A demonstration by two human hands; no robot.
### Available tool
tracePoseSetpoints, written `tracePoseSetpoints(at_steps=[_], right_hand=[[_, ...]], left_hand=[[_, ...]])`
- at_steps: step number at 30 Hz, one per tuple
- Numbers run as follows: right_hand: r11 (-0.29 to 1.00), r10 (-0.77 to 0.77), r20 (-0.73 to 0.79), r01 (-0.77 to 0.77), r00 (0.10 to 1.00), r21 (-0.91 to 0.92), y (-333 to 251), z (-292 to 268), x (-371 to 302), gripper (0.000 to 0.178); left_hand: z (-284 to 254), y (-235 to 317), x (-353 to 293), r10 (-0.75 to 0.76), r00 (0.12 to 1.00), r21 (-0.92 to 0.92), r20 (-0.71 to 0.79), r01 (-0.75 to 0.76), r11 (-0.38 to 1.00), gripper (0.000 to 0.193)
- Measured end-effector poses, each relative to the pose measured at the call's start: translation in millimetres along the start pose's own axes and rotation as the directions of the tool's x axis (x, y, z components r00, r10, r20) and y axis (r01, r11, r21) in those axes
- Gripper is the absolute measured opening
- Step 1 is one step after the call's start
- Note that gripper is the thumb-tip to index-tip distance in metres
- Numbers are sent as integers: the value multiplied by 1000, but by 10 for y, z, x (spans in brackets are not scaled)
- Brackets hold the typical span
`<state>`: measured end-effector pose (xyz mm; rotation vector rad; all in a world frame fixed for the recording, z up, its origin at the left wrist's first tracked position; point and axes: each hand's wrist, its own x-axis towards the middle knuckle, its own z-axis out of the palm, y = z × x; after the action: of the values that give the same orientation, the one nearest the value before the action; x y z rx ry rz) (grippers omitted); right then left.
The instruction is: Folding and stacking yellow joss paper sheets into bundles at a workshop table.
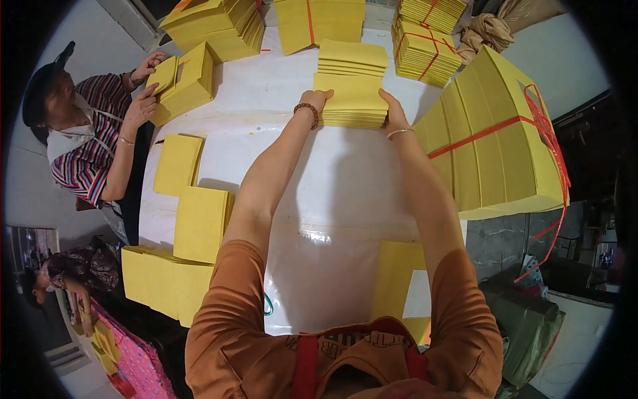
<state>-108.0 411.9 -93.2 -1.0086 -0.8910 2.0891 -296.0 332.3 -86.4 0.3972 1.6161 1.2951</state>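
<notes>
Head view — hands (321,100) (395,114) grip yellow stack (352,101).

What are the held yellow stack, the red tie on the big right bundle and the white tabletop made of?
Stack: probably paper or card, matte; its edge shows thin layers.
Tie: maybe plastic ribbon, slightly shiny; it looks thin and floppy.
Tabletop: perhaps plastic-covered, glossy; a bright reflection shows on it.

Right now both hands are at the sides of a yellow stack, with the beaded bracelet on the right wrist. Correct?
Wrong wrist: the head view shows the beaded bracelet by the left hand. The left and right hand are at the sides of the yellow stack.
</notes>
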Motion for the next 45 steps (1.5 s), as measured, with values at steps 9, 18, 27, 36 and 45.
tracePoseSetpoints(at_steps=[9, 18, 27, 36, 45], right_hand=[[944, -331, -210, 325, 920, -65, 383, 127, -179, 58], [954, -299, -196, 289, 934, -78, 289, 178, -303, 57], [931, -358, -291, 362, 887, -41, 257, 288, -319, 71], [913, -364, -434, 407, 824, 7, 73, 267, -662, 79], [788, -14, 428, 274, 904, -552, -378, 326, -2788, 59]], left_hand=[[-47, -21, 228, 60, 993, 170, 105, -78, 982, 34], [19, 75, 117, -51, 990, 112, 134, 36, 993, 31], [-109, 25, 160, 58, 975, 12, 216, -63, 998, 55], [-193, 26, -285, -107, 993, -236, -51, 93, 967, 84], [-227, -494, -1636, 115, 946, -396, -304, -235, 888, 35]])
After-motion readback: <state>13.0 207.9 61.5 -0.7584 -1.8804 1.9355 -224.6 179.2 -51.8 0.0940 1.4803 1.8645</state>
